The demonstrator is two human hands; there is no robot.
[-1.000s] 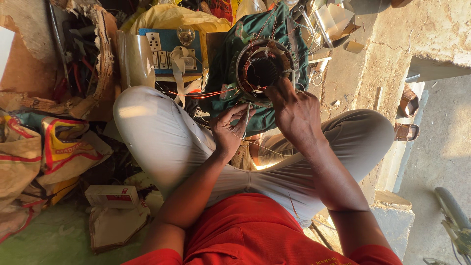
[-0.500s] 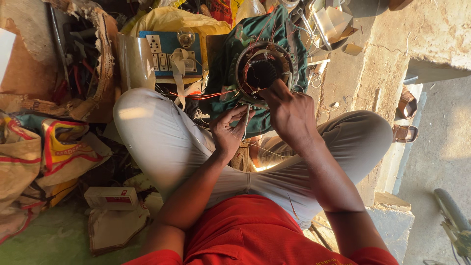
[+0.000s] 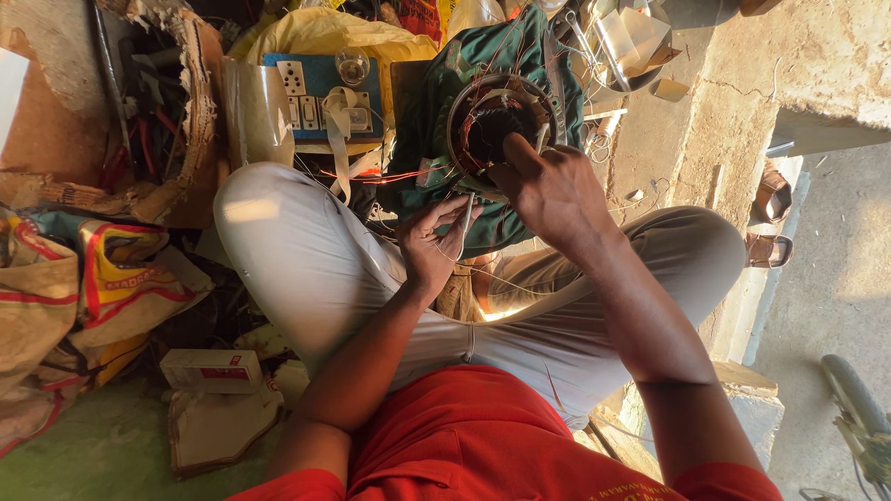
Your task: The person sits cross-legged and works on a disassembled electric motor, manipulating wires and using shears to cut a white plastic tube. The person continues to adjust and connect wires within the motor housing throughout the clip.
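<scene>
I sit cross-legged in pale trousers with a round motor stator (image 3: 501, 121) on a green cloth (image 3: 436, 121) in front of my knees. Its metal ring holds dark copper windings. My right hand (image 3: 548, 190) rests on the ring's near edge, fingers reaching into the windings. My left hand (image 3: 432, 243) is just below and left of the ring, fingertips pinched on a thin pale strip (image 3: 464, 223) that stands upright between them. Thin copper wires trail from the stator across my lap.
A blue switchboard (image 3: 325, 93) with sockets lies behind my left knee, next to a yellow bag (image 3: 316, 32). Woven sacks (image 3: 83, 288) and a small carton (image 3: 212, 369) lie at the left. Sandals (image 3: 772, 218) sit by a concrete step at the right.
My right hand has shifted slightly along the stator's rim. My left hand has kept its pinch and risen a little toward the ring.
</scene>
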